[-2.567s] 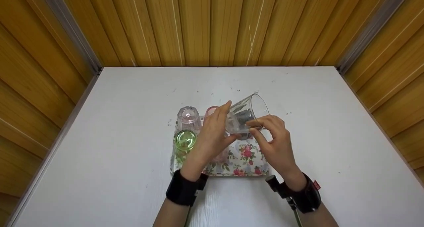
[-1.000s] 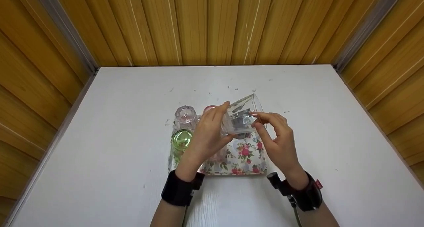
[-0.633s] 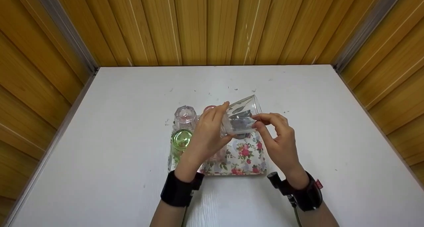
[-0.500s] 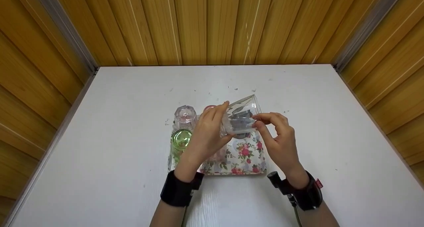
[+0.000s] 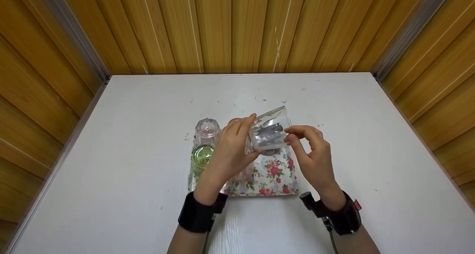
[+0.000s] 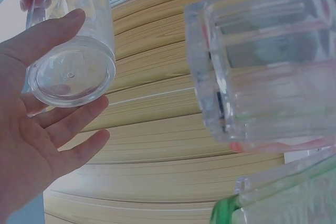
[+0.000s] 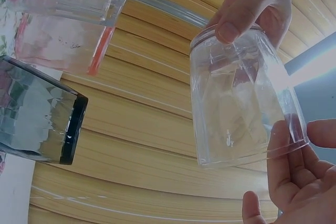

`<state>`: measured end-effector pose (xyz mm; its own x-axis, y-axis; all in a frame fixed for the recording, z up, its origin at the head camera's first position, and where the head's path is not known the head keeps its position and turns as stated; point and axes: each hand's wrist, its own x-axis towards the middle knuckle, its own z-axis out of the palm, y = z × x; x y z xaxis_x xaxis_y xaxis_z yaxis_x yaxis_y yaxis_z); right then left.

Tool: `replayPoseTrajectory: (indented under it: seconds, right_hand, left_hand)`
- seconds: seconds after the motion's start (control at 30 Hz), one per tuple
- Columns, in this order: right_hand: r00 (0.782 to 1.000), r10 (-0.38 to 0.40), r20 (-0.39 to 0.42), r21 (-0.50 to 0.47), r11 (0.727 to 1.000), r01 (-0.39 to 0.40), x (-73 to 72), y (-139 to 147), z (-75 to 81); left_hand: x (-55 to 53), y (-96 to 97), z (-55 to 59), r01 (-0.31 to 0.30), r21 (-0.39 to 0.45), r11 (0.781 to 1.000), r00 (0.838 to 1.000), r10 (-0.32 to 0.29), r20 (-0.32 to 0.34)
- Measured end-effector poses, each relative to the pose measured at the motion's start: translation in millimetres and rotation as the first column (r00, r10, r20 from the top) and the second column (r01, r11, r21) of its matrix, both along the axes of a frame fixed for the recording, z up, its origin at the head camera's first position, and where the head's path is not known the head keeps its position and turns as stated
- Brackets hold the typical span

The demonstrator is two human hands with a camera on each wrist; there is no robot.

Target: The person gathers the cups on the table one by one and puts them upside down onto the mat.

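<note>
A clear drinking glass (image 5: 271, 129) is held tilted in the air above a floral tray (image 5: 259, 192), its mouth towards the right. My left hand (image 5: 230, 146) grips it round the base end; the left wrist view shows thumb and fingers about the round base (image 6: 71, 74). At the rim, my right hand (image 5: 313, 154) pinches the glass between thumb and fingers, as the right wrist view also shows. Just below the held glass stands a grey glass (image 5: 270, 152). Left of my left hand are a green glass (image 5: 203, 155) and a clear faceted glass (image 5: 207, 129).
A pink glass (image 5: 235, 120) at the tray's back and a pale pink glass (image 5: 245, 174) are partly hidden by my left hand. The tray lies on a white table (image 5: 148, 142), with yellow plank-like walls (image 5: 215, 31) behind and at both sides.
Since the earliest frame, the held glass has turned so its mouth faces less towards the head camera. My right fingers have shifted along the rim. The glasses on the tray stay put.
</note>
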<state>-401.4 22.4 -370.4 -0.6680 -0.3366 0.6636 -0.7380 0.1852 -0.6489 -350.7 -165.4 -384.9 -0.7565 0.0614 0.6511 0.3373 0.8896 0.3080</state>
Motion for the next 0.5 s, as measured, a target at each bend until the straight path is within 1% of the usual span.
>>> replayPoseTrajectory:
  seconds: [0.17, 0.33, 0.5]
  right_hand:
    - [1.000, 0.000, 0.011, 0.000, 1.000, 0.000, 0.1, 0.3, -0.4]
    - [0.999, -0.015, 0.040, 0.016, 1.000, 0.015, -0.1, 1.5, -0.3]
    - [0.999, -0.026, 0.043, 0.021, 0.999, 0.025, -0.7, 2.7, -1.0]
  left_hand:
    - [0.8, -0.1, -0.2, -0.005, -0.015, 1.000, 1.000, 0.005, -0.012]
    - [2.1, 0.3, 1.8, -0.007, -0.020, 1.000, 1.000, 0.007, 0.009]
    - [2.4, 0.6, 3.4, 0.002, -0.020, 1.000, 1.000, -0.001, 0.029]
